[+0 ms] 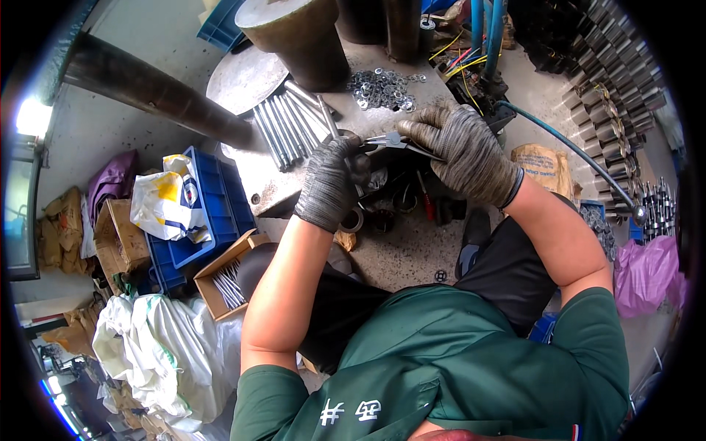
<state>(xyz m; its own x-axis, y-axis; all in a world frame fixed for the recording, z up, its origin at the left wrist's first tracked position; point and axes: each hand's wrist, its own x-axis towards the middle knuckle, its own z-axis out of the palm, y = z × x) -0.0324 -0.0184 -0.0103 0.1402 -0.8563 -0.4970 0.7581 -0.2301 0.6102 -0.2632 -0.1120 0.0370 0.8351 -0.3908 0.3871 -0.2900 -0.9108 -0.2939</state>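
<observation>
My left hand [329,182], in a dark grey work glove, is closed around a slim metal rod [328,116] held upright at a slant. My right hand [471,156], gloved alike, grips a pair of pliers [395,140] that points left. The jaws reach the rod beside my left fingers; whether they hold a small part there is too fine to make out. Beyond my left hand, several similar metal rods [283,131] lie side by side on the metal worktable [368,57]. A heap of small metal rings [381,90] lies behind the pliers.
A thick metal column [305,40] rises from the table, and a dark bar [154,88] slants in from the left. Blue crates [224,195] and a cardboard box of rods [229,287] stand left. Hoses [566,136] and stacked metal cylinders [614,110] are right.
</observation>
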